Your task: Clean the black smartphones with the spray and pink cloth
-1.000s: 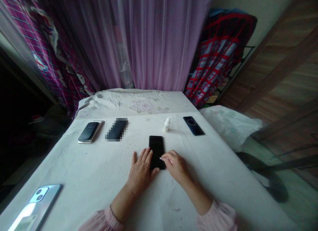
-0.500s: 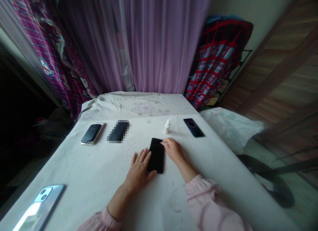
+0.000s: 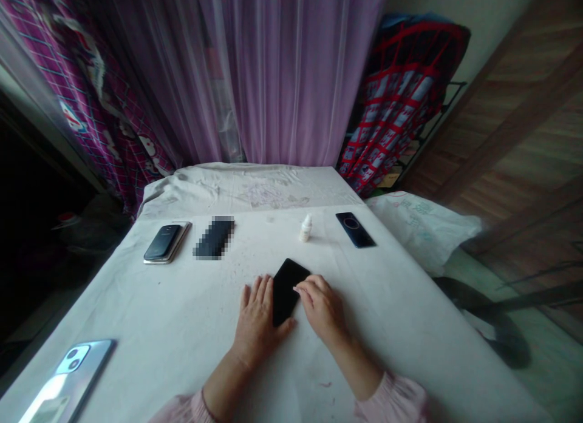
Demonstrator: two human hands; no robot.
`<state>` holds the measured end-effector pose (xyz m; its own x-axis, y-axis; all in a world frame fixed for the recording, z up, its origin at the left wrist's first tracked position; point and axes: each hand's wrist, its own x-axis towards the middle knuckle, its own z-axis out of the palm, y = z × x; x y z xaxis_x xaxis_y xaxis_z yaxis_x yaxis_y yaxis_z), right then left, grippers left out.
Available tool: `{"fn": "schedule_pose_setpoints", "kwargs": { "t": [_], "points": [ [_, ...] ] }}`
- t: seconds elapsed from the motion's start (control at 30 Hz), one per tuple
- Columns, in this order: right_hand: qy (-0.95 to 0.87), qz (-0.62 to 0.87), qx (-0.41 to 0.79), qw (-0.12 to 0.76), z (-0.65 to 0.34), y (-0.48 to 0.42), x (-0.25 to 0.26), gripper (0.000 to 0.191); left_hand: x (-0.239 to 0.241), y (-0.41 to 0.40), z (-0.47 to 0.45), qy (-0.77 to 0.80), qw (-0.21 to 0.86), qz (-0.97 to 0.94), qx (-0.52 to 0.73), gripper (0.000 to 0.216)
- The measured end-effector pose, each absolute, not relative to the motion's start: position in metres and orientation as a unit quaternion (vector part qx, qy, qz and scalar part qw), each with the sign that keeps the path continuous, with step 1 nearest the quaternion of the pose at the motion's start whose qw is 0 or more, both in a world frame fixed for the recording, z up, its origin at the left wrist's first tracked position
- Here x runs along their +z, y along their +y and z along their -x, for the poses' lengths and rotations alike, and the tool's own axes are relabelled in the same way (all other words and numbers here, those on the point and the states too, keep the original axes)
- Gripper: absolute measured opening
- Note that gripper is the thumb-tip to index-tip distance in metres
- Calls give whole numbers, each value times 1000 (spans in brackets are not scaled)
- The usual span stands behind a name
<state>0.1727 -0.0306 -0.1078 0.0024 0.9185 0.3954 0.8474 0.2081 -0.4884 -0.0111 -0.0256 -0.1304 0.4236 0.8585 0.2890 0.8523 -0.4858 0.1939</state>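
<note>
Head view: the black phone (image 3: 286, 289), nearer you than the white bottle (image 3: 305, 230), may turn if your left hand (image 3: 255, 320), fingers unclenched along its edge, presses too lightly while your right hand (image 3: 322, 307), clamped on a small pale thing (image 3: 296, 289), pushes. Its long axis slants away, far end roughly toward the bottle.

My station appears to be a home: pleated lilac fabric curtain (image 3: 291, 77) beyond my left hand (image 3: 255, 320), white cloth table cover (image 3: 191, 317) beneath, brown wooden panel (image 3: 514, 113) right of my right hand (image 3: 324, 311).
</note>
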Motion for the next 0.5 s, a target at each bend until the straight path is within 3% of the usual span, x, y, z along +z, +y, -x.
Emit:
{"fn": "schedule_pose_setpoints", "kwargs": {
  "t": [0.23,0.5],
  "points": [
    [-667,678,31,308,-192,8,-103,21,-127,-25,11,505,12,-845,177,85],
    [-728,614,73,295,-157,-39,-99,20,-126,-24,12,499,11,-849,175,82]
  ]
}}
